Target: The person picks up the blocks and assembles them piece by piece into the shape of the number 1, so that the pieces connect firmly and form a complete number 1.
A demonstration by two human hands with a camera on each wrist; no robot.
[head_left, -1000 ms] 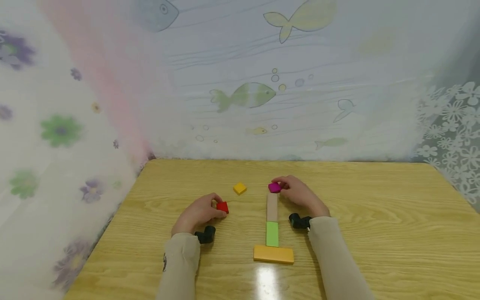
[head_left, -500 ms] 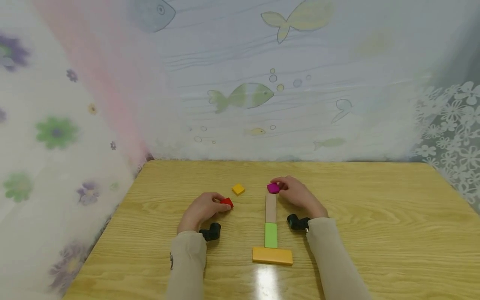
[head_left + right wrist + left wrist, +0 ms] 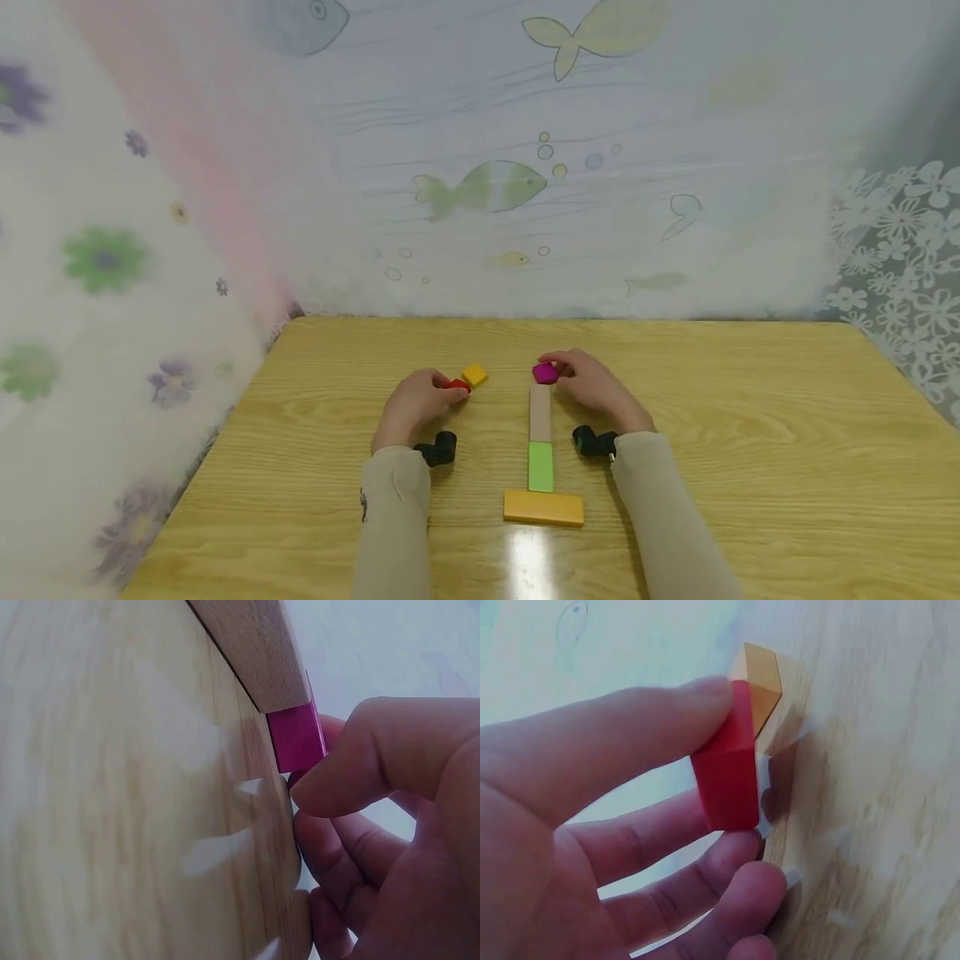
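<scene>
My left hand [image 3: 415,404] pinches a red block [image 3: 727,784] between thumb and fingers, held close over the table. Just beyond it lies a yellow square block [image 3: 476,376], which the red one overlaps in the left wrist view. On the other side, my right hand [image 3: 594,385] grips a magenta block [image 3: 544,372] by its right side. That block sits at the far end of a plain wooden block [image 3: 540,412], right against it in the right wrist view. Below follow a green block [image 3: 540,467] and a wide orange block [image 3: 543,507] laid crosswise, forming a line.
All blocks lie on a wood-grain table [image 3: 750,467]. A wall covering with fish drawings [image 3: 480,187] rises behind its far edge, and a flowered covering [image 3: 112,350] stands on the left. Black wrist cameras [image 3: 595,442] sit at both sleeve cuffs.
My left hand has moved away from me and to the right, carrying the red block up beside the yellow one. My right hand stays at the magenta block.
</scene>
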